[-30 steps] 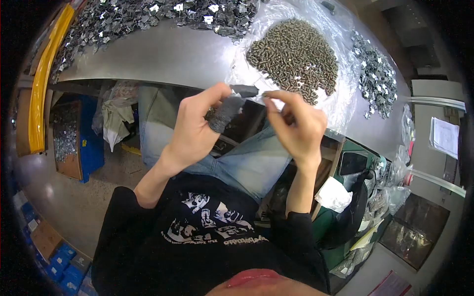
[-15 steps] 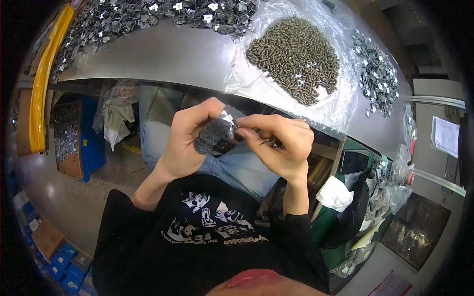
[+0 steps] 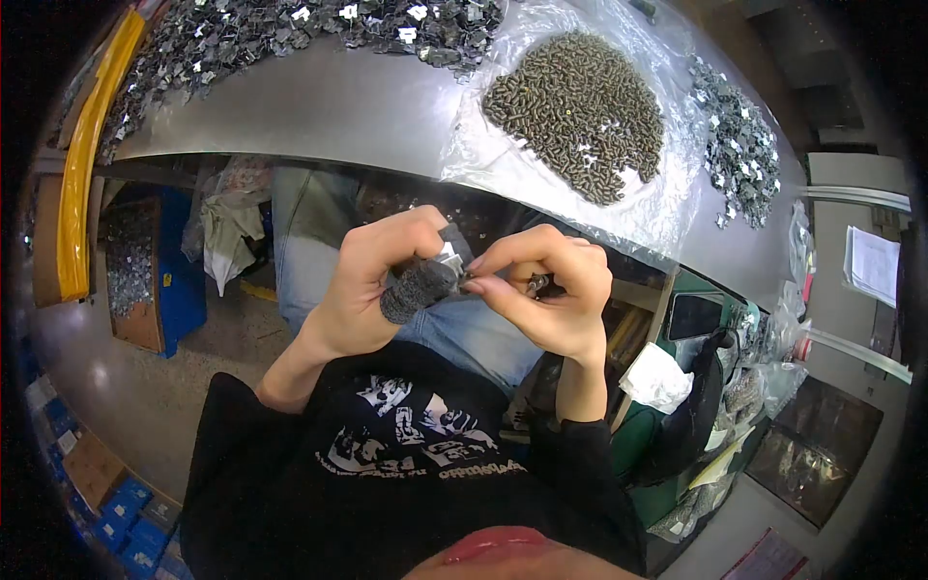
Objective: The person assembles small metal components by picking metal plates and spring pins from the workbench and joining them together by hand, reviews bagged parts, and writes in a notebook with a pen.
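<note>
My left hand (image 3: 362, 275) is closed, with dark grey cloth sleeves on its thumb and at least one finger. Between them it grips a small shiny metal plate (image 3: 449, 257). Close against that plate, my right hand (image 3: 556, 290) pinches thumb and forefinger on something tiny, mostly hidden by the fingertips. Several small dark screws (image 3: 538, 284) show in the curl of its other fingers. Both hands are above my lap, just in front of the bench edge.
On the metal bench (image 3: 319, 101) a heap of small screws (image 3: 580, 111) lies on clear plastic sheeting (image 3: 464, 145). Piles of dark metal plates (image 3: 290, 34) lie at the back left, and more metal parts (image 3: 742, 145) at the right. A blue bin (image 3: 184, 280) stands below left.
The grey-sleeved left thumb has tilted over the plate, and the plate has turned slightly. My right fingertips have shifted a little, still meeting it.
</note>
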### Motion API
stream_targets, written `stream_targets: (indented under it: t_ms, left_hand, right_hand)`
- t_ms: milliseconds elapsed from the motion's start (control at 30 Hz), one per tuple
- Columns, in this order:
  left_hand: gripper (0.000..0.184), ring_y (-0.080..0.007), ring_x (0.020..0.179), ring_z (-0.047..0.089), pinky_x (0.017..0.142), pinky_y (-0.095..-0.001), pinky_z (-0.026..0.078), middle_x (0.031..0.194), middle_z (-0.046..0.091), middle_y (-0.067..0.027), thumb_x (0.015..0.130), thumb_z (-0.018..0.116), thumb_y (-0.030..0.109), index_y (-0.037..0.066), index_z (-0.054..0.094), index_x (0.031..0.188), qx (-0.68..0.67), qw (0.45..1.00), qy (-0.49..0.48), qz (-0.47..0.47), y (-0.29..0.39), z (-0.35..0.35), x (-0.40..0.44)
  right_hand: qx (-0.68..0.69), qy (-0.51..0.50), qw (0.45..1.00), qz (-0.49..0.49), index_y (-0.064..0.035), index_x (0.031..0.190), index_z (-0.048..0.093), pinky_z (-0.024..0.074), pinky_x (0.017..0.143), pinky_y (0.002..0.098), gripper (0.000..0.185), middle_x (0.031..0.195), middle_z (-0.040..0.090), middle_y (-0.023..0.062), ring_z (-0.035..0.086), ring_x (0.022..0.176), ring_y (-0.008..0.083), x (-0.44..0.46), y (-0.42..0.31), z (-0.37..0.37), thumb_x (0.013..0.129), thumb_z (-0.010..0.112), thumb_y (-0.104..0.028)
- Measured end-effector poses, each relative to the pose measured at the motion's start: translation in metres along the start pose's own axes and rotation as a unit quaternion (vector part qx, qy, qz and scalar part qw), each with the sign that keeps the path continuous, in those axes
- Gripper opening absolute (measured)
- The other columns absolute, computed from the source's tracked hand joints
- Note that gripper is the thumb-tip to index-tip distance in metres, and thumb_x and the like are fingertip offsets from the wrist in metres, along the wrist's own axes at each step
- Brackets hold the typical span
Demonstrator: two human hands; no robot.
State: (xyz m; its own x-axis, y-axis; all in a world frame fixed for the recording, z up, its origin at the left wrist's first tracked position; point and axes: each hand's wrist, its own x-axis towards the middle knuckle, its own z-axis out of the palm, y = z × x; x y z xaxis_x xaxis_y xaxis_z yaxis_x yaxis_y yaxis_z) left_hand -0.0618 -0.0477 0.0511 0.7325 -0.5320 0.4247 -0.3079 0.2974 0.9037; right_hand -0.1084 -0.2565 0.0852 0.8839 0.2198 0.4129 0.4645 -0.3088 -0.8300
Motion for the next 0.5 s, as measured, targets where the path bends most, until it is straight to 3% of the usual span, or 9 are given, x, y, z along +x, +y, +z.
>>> stream_targets:
  t_ms: [100, 200, 300, 433, 500]
  left_hand:
    - [0.018, -0.0214, 0.07, 0.052, 0.063, -0.0323, 0.041, 0.082, 0.056, -0.0093, 0.093, 0.069, 0.012, 0.0, 0.058, 0.087, 0.028, 0.998, -0.061, -0.01, 0.003, -0.003, 0.0]
    - [0.022, -0.0223, 0.07, 0.052, 0.063, -0.033, 0.041, 0.081, 0.055, -0.0096, 0.096, 0.066, 0.017, 0.0, 0.057, 0.085, 0.008, 0.996, -0.086, -0.03, 0.003, -0.004, 0.0]
    - [0.024, -0.0222, 0.069, 0.052, 0.062, -0.0333, 0.041, 0.081, 0.056, -0.0096, 0.097, 0.066, 0.016, 0.0, 0.056, 0.083, -0.021, 0.994, -0.103, -0.035, 0.005, -0.01, 0.0]
    - [0.024, -0.0219, 0.068, 0.052, 0.061, -0.0334, 0.041, 0.08, 0.055, -0.0095, 0.096, 0.067, 0.016, 0.0, 0.055, 0.082, -0.021, 0.998, -0.063, -0.012, 0.001, -0.008, -0.001]
    - [0.025, -0.0216, 0.068, 0.052, 0.061, -0.0334, 0.041, 0.08, 0.056, -0.0095, 0.096, 0.067, 0.017, 0.0, 0.056, 0.082, -0.016, 0.998, -0.056, -0.015, 0.0, -0.009, -0.003]
  right_hand:
    - [0.03, -0.025, 0.999, 0.009, -0.0005, 0.087, 0.071, 0.0376, 0.049, 0.0194, 0.018, 0.067, 0.068, -0.0001, 0.049, 0.049, 0.0014, 0.002, 0.001, -0.002, 0.075, 0.082, 0.006]
    - [0.004, -0.047, 0.999, 0.016, -0.0009, 0.091, 0.065, 0.0358, 0.051, 0.0188, 0.027, 0.067, 0.062, -0.0005, 0.049, 0.053, 0.0018, 0.001, 0.002, -0.006, 0.075, 0.086, 0.001]
    - [0.05, -0.042, 0.996, 0.067, -0.0035, 0.105, 0.057, 0.0437, 0.055, 0.0247, 0.035, 0.069, 0.062, 0.0038, 0.059, 0.057, 0.0101, 0.0, -0.007, -0.001, 0.082, 0.083, -0.008]
    - [0.073, -0.05, 0.996, 0.028, 0.0002, 0.112, 0.047, 0.0494, 0.059, 0.0284, 0.032, 0.077, 0.065, 0.0098, 0.066, 0.063, 0.0203, -0.007, 0.0, 0.005, 0.089, 0.069, -0.001]
    - [0.057, -0.067, 0.993, 0.073, 0.0014, 0.11, 0.046, 0.0475, 0.064, 0.0273, 0.031, 0.08, 0.064, 0.0103, 0.062, 0.069, 0.0152, -0.003, -0.01, 0.003, 0.087, 0.067, 0.003]
